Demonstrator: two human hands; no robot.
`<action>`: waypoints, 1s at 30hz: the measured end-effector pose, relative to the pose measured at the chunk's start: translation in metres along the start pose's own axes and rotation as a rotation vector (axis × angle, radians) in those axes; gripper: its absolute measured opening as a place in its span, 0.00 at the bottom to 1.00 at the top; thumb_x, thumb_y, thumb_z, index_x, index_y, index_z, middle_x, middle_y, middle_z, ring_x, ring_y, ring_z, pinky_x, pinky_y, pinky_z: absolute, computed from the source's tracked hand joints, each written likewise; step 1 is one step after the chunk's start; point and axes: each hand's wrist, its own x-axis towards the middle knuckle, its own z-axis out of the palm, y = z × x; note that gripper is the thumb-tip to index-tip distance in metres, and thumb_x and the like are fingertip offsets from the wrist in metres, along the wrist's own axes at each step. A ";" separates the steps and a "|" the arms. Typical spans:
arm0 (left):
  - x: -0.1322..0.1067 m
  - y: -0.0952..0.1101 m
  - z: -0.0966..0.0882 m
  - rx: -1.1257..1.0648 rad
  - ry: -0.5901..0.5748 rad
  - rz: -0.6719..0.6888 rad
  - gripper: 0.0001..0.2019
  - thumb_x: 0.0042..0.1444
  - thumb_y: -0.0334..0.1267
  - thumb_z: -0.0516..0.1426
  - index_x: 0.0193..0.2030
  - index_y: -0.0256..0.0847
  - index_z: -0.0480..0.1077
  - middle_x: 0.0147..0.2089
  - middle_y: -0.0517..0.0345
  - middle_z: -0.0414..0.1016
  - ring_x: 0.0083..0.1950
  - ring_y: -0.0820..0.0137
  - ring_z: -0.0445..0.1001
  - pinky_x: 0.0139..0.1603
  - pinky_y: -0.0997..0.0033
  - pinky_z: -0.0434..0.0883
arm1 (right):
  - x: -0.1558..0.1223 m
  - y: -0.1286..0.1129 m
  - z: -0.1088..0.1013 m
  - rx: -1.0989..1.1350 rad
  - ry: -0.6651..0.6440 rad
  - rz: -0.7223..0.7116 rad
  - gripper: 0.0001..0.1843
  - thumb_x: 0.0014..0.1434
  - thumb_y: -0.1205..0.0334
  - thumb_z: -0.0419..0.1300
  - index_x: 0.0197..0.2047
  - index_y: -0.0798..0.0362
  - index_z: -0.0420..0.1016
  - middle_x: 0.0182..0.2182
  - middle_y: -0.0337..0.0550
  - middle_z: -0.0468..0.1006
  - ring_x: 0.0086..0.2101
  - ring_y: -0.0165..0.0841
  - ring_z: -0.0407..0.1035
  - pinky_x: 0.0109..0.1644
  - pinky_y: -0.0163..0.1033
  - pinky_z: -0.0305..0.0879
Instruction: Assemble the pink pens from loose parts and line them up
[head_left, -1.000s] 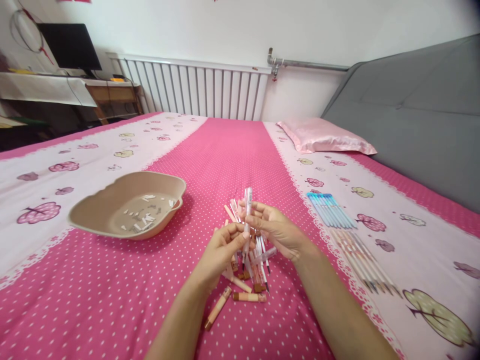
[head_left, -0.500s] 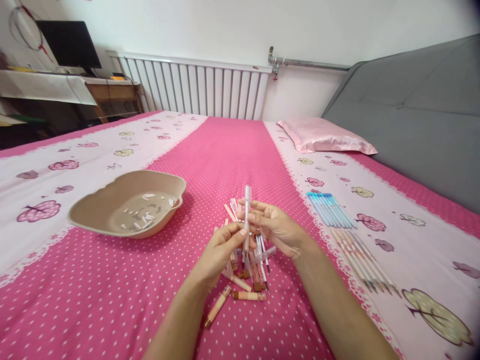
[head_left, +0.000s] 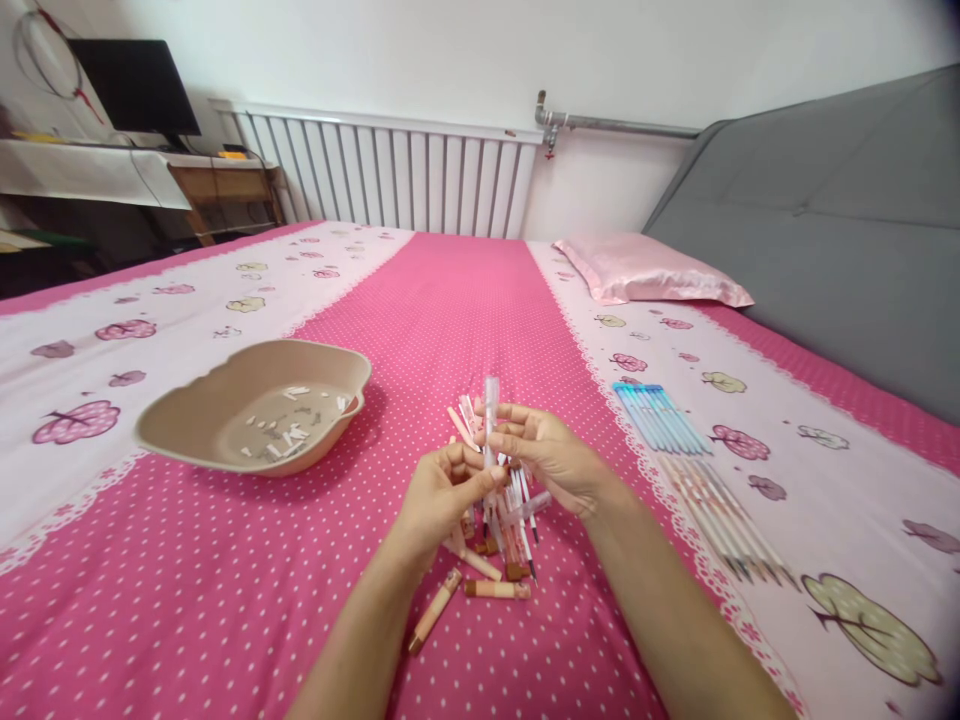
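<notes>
Between my two hands stands a clear plastic pen barrel [head_left: 491,395], nearly upright. My left hand [head_left: 442,500] pinches its lower part between thumb and fingers. The right hand [head_left: 559,460] grips it higher up, thumb against fingertips. Under them lies a loose pile of pen parts, partly hidden by my hands. White refills [head_left: 526,515] with dark tips stick out of it. A peach-and-brown pen piece [head_left: 498,590] lies at the near side, and a similar piece [head_left: 435,612] lies aslant beside it.
A beige basin [head_left: 191,425] with small white pieces and tiny springs stands to the left. On the right lie a row of blue pens [head_left: 661,418] and a row of pale pens [head_left: 727,520]. Farther back are a pink pillow [head_left: 652,270] and a radiator [head_left: 390,170].
The barrel sits slightly lower and a little to the left. My left thumb and fingers have shifted on its lower part. The pile and basin are unchanged.
</notes>
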 end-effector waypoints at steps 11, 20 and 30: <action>-0.006 0.002 -0.003 -0.125 -0.225 -0.076 0.15 0.57 0.44 0.55 0.36 0.33 0.75 0.35 0.48 0.77 0.35 0.72 0.74 0.40 0.74 0.69 | -0.002 -0.002 -0.001 0.110 -0.095 0.025 0.20 0.48 0.64 0.67 0.47 0.51 0.75 0.36 0.42 0.76 0.21 0.23 0.62 0.18 0.30 0.60; -0.005 0.002 -0.005 -0.161 -0.224 -0.092 0.11 0.52 0.42 0.60 0.32 0.34 0.75 0.30 0.52 0.77 0.30 0.75 0.72 0.34 0.77 0.69 | -0.004 -0.006 0.001 0.138 -0.087 0.019 0.20 0.46 0.67 0.68 0.44 0.53 0.77 0.33 0.40 0.76 0.22 0.20 0.63 0.22 0.28 0.64; -0.003 0.003 -0.003 -0.129 -0.183 -0.062 0.11 0.51 0.40 0.61 0.33 0.33 0.76 0.29 0.51 0.77 0.26 0.76 0.71 0.31 0.78 0.69 | 0.000 0.001 -0.002 0.069 -0.035 -0.036 0.19 0.45 0.66 0.69 0.44 0.53 0.77 0.32 0.41 0.77 0.26 0.23 0.69 0.27 0.27 0.67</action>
